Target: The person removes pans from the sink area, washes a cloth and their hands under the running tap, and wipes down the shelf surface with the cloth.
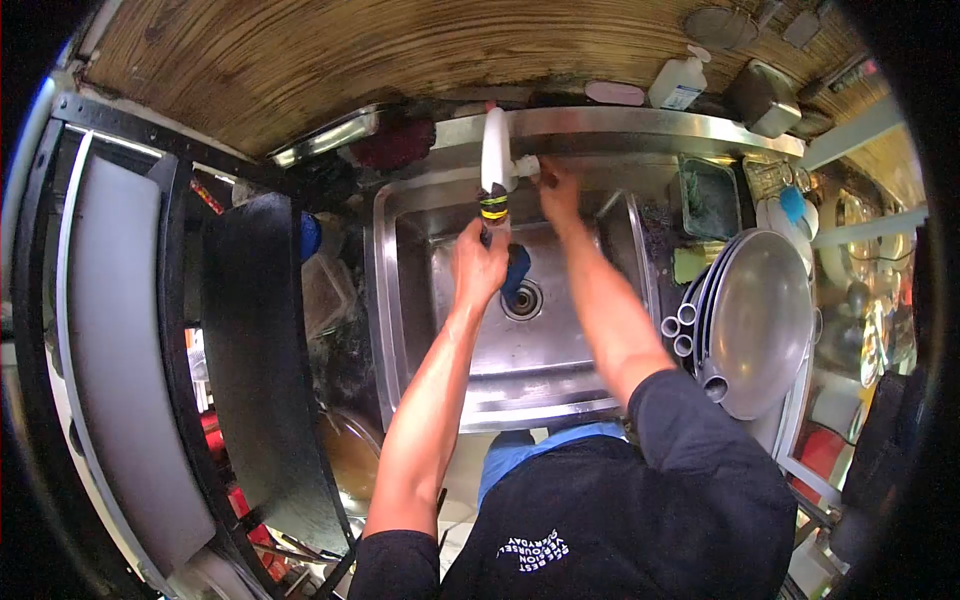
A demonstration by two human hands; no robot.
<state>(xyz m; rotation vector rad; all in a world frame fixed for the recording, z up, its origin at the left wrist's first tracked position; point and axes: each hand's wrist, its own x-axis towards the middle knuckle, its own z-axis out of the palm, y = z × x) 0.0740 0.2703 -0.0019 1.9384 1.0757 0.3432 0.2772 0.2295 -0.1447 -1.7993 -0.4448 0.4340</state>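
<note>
A white faucet (495, 150) with black and yellow tape round its lower end reaches out over a stainless steel sink (590, 350). Just below the taped end is my left hand (482, 258), its fingers closed on a dark blue item (516, 272), perhaps a cloth, whose kind I cannot make out. That item hangs beside the round drain (522, 299). At the faucet's white side handle (526, 166), my right hand (560, 193) is slightly blurred, with its fingers at the knob. Whether they grip it is hard to see.
Right of the sink stand several nested metal pans (765, 320) with hollow handles and a dark-green-looking container (710, 197). A white pump bottle (680, 82) is on the back ledge. Black shelving (255, 350) rises on the left, near a dark red cloth (397, 145).
</note>
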